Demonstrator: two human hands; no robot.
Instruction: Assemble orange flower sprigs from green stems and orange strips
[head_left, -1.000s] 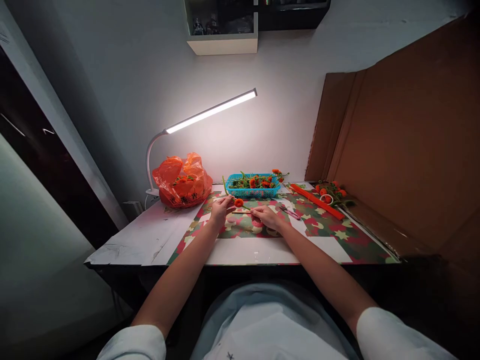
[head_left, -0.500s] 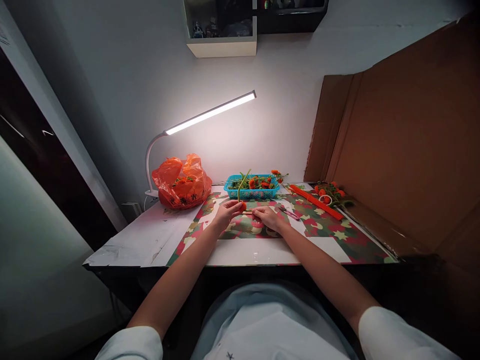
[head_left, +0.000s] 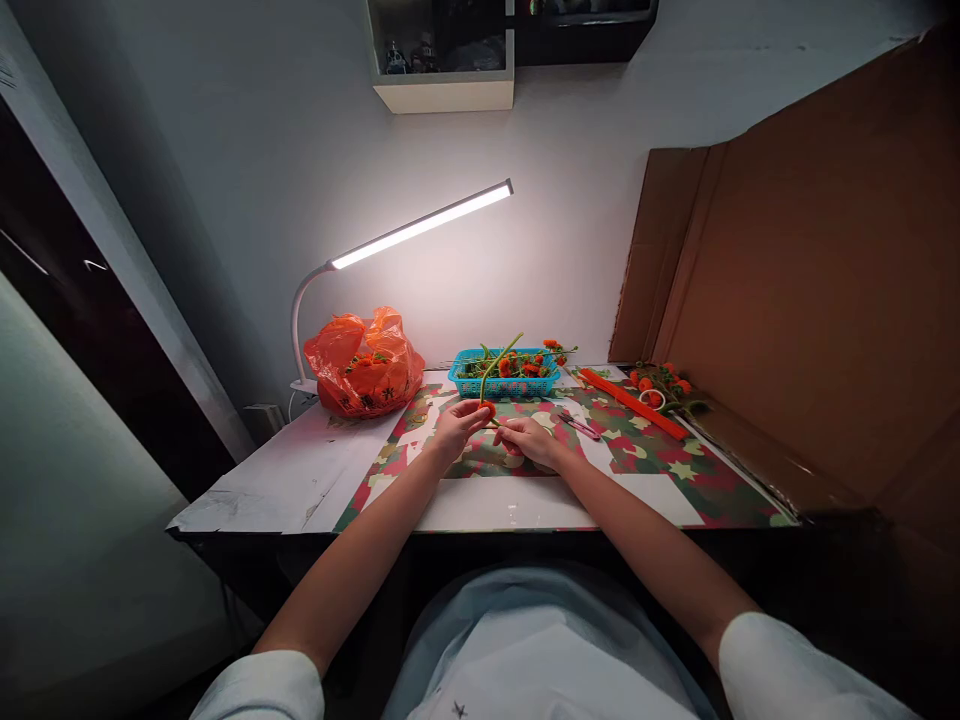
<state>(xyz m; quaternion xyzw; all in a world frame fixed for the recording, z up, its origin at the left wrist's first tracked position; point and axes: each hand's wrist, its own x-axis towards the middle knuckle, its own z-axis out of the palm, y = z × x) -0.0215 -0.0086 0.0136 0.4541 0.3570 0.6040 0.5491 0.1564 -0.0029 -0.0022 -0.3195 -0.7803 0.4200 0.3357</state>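
Observation:
My left hand (head_left: 459, 428) is closed around an orange flower (head_left: 487, 409) just above the middle of the table. A long green stem (head_left: 491, 370) rises from the bloom and leans to the right, in front of the basket. Close by on the right, my right hand (head_left: 527, 440) has its fingers pinched together. A thin greenish piece, like a stem, runs from the bloom toward these fingertips; its end is hidden by them. Beyond both hands stands a blue plastic basket (head_left: 504, 388) heaped with orange flowers and green stems.
An orange plastic bag (head_left: 365, 375) of flowers sits at the left by a lit desk lamp (head_left: 424, 226). Pink-handled scissors (head_left: 579, 427) lie right of my hands. Farther right are a long orange strip (head_left: 632, 404) and more flowers (head_left: 660, 383), beside a tall cardboard sheet (head_left: 787, 290).
The long stem in my left hand has tipped to the right. The thin piece between my hands now slants and looks green; before, it lay level and looked orange-brown.

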